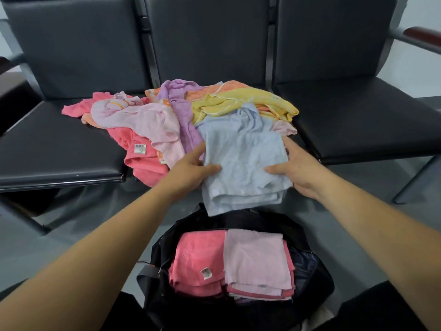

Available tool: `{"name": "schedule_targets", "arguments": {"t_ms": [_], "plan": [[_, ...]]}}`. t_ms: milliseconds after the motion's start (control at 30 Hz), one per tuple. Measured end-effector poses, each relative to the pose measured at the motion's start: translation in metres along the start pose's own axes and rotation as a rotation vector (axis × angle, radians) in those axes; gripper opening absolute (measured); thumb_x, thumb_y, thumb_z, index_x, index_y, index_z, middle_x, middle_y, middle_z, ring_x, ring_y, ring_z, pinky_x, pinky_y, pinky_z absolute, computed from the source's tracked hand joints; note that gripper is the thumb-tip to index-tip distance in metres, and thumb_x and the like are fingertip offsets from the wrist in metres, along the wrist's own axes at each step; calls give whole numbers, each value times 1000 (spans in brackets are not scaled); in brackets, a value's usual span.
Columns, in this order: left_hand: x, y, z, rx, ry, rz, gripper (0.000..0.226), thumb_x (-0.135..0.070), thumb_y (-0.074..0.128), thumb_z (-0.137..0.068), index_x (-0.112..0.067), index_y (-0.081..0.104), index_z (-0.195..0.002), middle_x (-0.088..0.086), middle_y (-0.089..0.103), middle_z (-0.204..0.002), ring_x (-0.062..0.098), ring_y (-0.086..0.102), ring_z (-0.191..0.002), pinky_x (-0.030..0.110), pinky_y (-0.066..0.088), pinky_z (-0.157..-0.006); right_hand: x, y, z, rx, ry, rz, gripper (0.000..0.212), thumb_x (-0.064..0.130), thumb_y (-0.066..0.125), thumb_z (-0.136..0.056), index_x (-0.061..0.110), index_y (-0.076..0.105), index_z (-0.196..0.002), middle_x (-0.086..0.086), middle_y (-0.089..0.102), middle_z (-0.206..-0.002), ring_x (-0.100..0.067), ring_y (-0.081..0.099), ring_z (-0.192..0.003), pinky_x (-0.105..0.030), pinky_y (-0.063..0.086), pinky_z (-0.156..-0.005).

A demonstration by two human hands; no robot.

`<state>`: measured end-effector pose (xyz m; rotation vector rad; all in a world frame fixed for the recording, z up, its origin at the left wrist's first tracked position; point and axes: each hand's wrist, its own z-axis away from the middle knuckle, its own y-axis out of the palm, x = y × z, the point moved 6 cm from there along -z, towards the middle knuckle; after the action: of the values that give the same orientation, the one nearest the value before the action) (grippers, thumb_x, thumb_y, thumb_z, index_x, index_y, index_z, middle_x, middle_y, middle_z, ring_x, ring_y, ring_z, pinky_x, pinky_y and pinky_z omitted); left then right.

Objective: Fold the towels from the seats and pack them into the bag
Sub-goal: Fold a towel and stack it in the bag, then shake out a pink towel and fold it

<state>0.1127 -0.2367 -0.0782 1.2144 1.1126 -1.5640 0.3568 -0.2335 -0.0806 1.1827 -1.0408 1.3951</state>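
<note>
Head view: loose towels (143,120) heap on the black seats (59,149). The left hand (191,169) pinches the left edge of a folded blue towel (243,163), thumb on top. The right hand (297,172) grips its right edge. The blue towel hangs by the far rim of the open bag (319,278), which holds folded pink towels (198,259).

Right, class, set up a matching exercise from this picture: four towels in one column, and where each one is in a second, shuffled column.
Towels:
1. light blue towel
2. yellow towel
3. folded coral towel
4. folded pale pink towel

Places:
A. in the black bag, right side
B. in the heap on the seats
C. held between the left hand and right hand
D. in the black bag, left side

Pairs: 1-C, 2-B, 3-D, 4-A
</note>
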Motion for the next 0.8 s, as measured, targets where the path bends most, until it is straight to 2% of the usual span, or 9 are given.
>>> {"name": "schedule_targets", "arguments": {"t_ms": [167, 300, 367, 433, 533, 600, 633, 700, 800], "plan": [[82, 43, 11, 120, -235, -64, 52, -3, 67, -92, -30, 56, -135, 5, 71, -121, 27, 71, -105, 49, 61, -82, -102, -12, 23, -97, 343, 155, 58, -13, 71, -81, 16, 56, -129, -8, 69, -120, -23, 67, -111, -46, 56, -98], [136, 74, 30, 186, -419, -85, 48, -1, 64, -93, -26, 55, -133, 4, 68, -116, 23, 70, -93, 35, 60, -63, -174, -21, 48, -156, 556, 292, 55, -12, 74, -80, 9, 55, -127, -13, 66, -116, -29, 65, -110, -47, 57, -96], [159, 86, 36, 200, -504, -101, 44, 0, 64, -93, -28, 55, -125, 3, 68, -113, 21, 69, -89, 35, 60, -64, -197, -24, 57, -139, 648, 387, 66, -7, 77, -79, 9, 51, -138, -13, 63, -124, -30, 62, -115, -45, 56, -97], [174, 84, 37, 154, -589, -253, 39, -2, 65, -91, -29, 50, -116, 8, 65, -104, 21, 64, -77, 31, 55, -59, -202, -26, 61, -112, 719, 515, 75, -2, 76, -83, 7, 41, -149, -13, 57, -132, -30, 58, -117, -37, 55, -88], [169, 62, 21, 129, -503, -765, 15, -12, 67, -87, -18, 55, -93, 10, 63, -88, 25, 60, -72, 29, 46, -60, -184, -35, 55, -126, 724, 784, 35, 8, 68, -90, 1, 55, -122, -12, 57, -99, -26, 57, -85, -26, 44, -62], [150, 51, 6, 116, -389, -860, 4, -13, 66, -86, -9, 67, -88, 14, 71, -96, 30, 66, -88, 31, 49, -72, -161, -38, 40, -196, 632, 829, 9, 9, 64, -89, 5, 56, -88, -11, 54, -84, -28, 55, -79, -27, 41, -63], [136, 45, -2, 91, -346, -835, 10, -14, 66, -87, -6, 72, -89, 14, 74, -100, 30, 68, -93, 31, 50, -77, -150, -35, 29, -206, 582, 810, 15, 9, 64, -88, 8, 52, -78, -10, 52, -79, -28, 54, -78, -28, 40, -62], [100, 34, -14, 40, -276, -756, 11, -15, 65, -87, -11, 75, -88, 8, 76, -94, 25, 70, -91, 29, 54, -80, -126, -21, 7, -184, 506, 648, 13, 11, 66, -87, 9, 55, -80, -8, 54, -81, -27, 57, -80, -28, 42, -65], [38, 12, -30, -10, -137, -722, 11, -16, 64, -87, -19, 71, -80, -3, 73, -78, 13, 66, -75, 23, 51, -68, -80, 16, -19, -50, 492, 253, 22, 15, 67, -94, 10, 61, -115, -9, 63, -109, -27, 67, -104, -39, 53, -87]]}}
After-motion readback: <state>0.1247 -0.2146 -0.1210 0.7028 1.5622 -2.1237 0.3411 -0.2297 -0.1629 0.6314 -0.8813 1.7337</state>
